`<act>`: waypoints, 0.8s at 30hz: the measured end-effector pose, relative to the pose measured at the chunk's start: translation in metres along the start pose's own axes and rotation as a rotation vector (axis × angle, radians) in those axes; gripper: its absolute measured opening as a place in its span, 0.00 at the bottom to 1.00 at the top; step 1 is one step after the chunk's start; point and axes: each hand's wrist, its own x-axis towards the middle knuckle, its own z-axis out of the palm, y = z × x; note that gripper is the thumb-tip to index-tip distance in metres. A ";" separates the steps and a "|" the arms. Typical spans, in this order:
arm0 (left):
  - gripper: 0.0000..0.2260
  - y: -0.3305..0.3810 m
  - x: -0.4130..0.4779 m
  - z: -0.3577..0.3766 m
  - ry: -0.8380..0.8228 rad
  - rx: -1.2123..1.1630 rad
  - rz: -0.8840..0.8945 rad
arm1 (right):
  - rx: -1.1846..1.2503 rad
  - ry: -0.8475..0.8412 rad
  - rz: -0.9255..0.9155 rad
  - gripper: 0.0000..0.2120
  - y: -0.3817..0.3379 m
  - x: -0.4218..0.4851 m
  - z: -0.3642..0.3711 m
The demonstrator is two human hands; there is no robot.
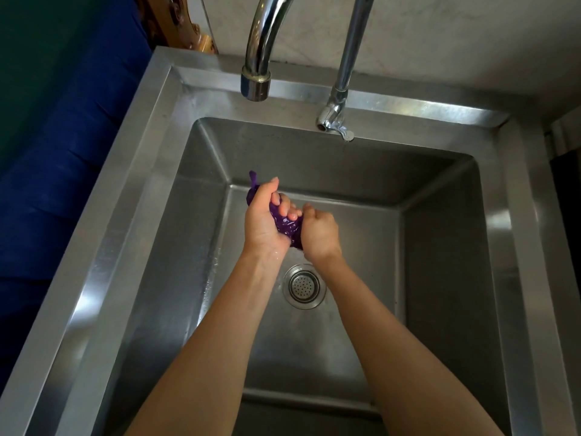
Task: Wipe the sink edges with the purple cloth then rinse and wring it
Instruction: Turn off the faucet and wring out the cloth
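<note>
The purple cloth (286,226) is bunched into a tight wet wad between both hands, held over the steel sink basin. My left hand (263,220) grips its upper end, and a small purple tail sticks out past the thumb. My right hand (319,232) is closed around the lower end, right beside the left. Drops of water show at my left wrist. Most of the cloth is hidden inside the two fists. The steel sink (147,190) has a wide flat rim all round.
The tap spout (256,81) hangs over the back of the basin with no water running from it. Its base and lever (333,119) stand on the back rim. The round drain strainer (304,286) lies under my wrists. Dark blue fabric (63,152) sits to the left.
</note>
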 end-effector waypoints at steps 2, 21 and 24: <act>0.22 -0.001 0.000 -0.001 0.004 0.002 0.000 | 0.025 -0.037 0.043 0.17 0.001 0.005 0.000; 0.37 0.032 0.002 -0.051 -0.313 0.123 -0.527 | -0.222 -0.148 -0.526 0.10 0.012 0.018 -0.050; 0.34 0.037 0.006 -0.048 -0.390 0.371 -0.637 | -0.232 -0.308 -0.732 0.12 0.002 0.016 -0.061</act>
